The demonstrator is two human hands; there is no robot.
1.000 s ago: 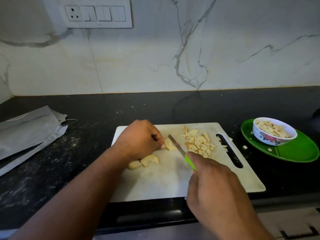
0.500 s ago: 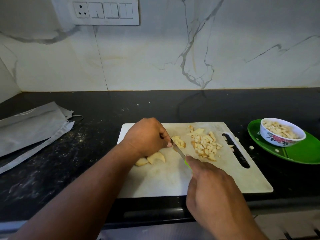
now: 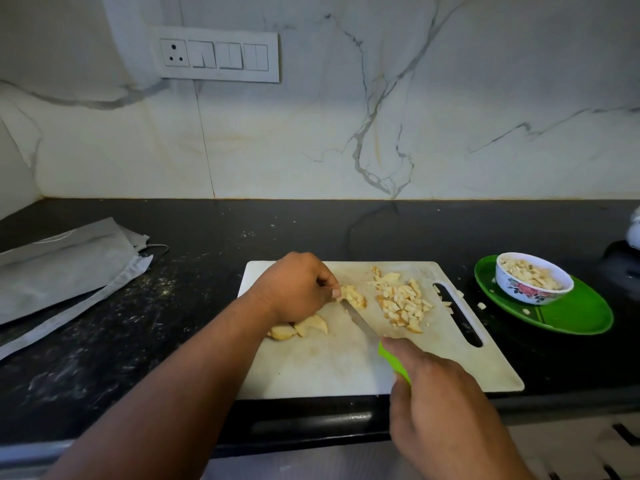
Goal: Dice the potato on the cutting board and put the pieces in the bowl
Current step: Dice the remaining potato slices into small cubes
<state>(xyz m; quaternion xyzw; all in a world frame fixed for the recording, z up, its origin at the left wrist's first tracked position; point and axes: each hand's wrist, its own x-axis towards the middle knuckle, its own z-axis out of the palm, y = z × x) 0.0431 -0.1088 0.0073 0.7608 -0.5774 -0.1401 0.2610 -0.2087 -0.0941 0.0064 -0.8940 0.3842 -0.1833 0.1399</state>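
A white cutting board [image 3: 322, 368] lies on the black counter. My left hand [image 3: 294, 287] has curled fingers holding a small potato piece [image 3: 353, 295] down on the board. My right hand [image 3: 440, 403] grips the green handle of a knife [image 3: 360, 322]; its blade tip rests against that piece. A heap of diced potato [image 3: 401, 301] sits right of the blade. Two potato wedges [image 3: 301, 329] lie below my left hand. A floral bowl [image 3: 531, 289] holding diced potato stands on a green plate [image 3: 575, 315] at the right.
A grey folded cloth [image 3: 65, 271] lies at the left on the counter [image 3: 207, 244]. A few stray potato bits are scattered on the plate and near the board's handle slot [image 3: 460, 317]. A marble wall with a switch panel [image 3: 216, 55] rises behind.
The knife blade has shifted slightly left, cutting further into the piece under my left fingers. The camera has tilted, so the scene sits lower in the view.
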